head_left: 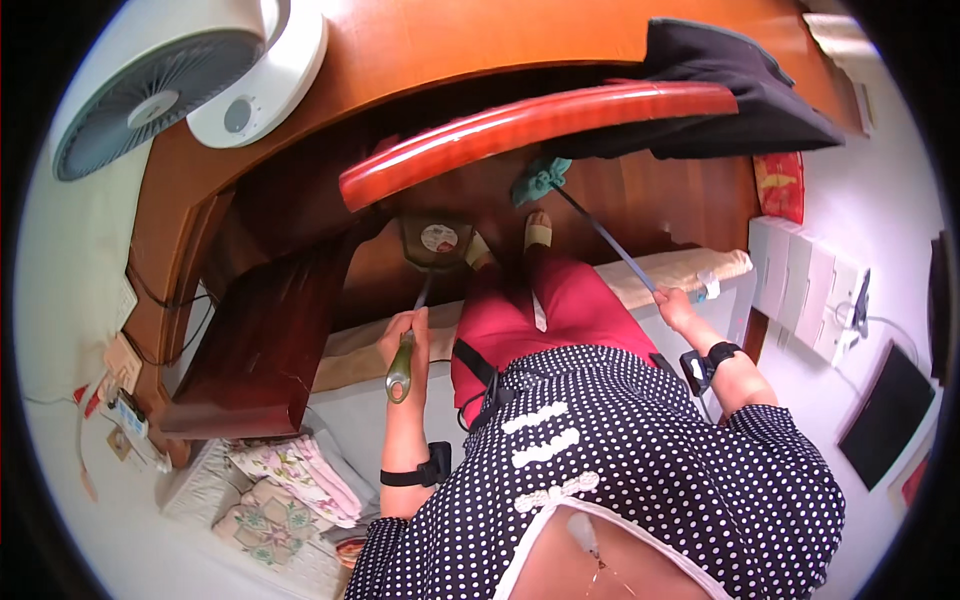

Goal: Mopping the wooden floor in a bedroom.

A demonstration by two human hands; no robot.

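Observation:
My left hand is closed around the green and grey handle of a long-handled dustpan, whose pan rests on or just over the wooden floor in front of my feet. My right hand grips the thin blue-grey pole of a floor tool. A teal cloth is wrapped around that tool's head, low near the floor beyond my feet. What lies under the cloth is hidden.
A wooden chair's glossy red top rail crosses ahead. A dark garment hangs over the wooden desk, where a white fan stands at left. Behind me is a bed with a beige-covered edge; white drawers stand at right.

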